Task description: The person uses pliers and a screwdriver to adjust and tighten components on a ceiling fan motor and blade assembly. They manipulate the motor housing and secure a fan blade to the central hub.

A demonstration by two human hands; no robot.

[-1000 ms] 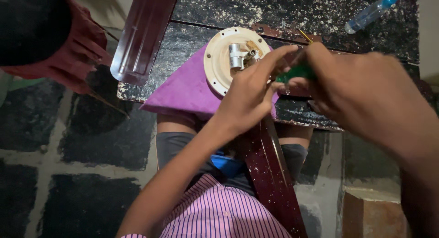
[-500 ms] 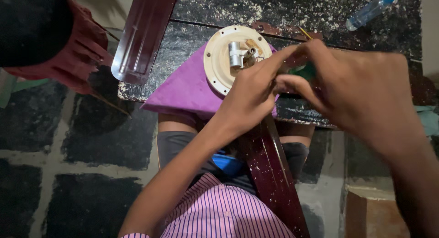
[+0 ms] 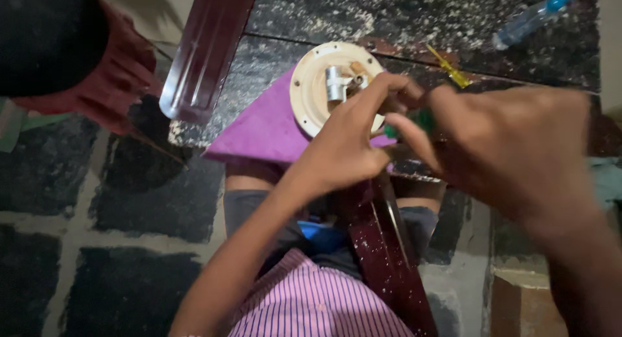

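A cream round fan hub (image 3: 311,94) with a metal shaft stub (image 3: 337,83) lies on a purple cloth (image 3: 262,133) over a dark speckled slab. My left hand (image 3: 350,139) rests its fingers on the hub's near edge. My right hand (image 3: 512,149) is closed around a green-handled tool (image 3: 414,122), which points toward the hub; its tip is hidden by my fingers. One maroon fan blade (image 3: 207,52) runs up and left from the hub, another (image 3: 389,259) comes down toward me.
A yellow-handled screwdriver (image 3: 448,68) and a blue-capped clear bottle (image 3: 531,16) lie on the slab beyond the hub. Another person in dark red clothing (image 3: 97,71) is at the upper left. A wooden block (image 3: 518,308) stands at the lower right on the dark tiled floor.
My right hand with the green tool has shifted slightly down and right and looks blurred. My left hand has stayed on the hub.
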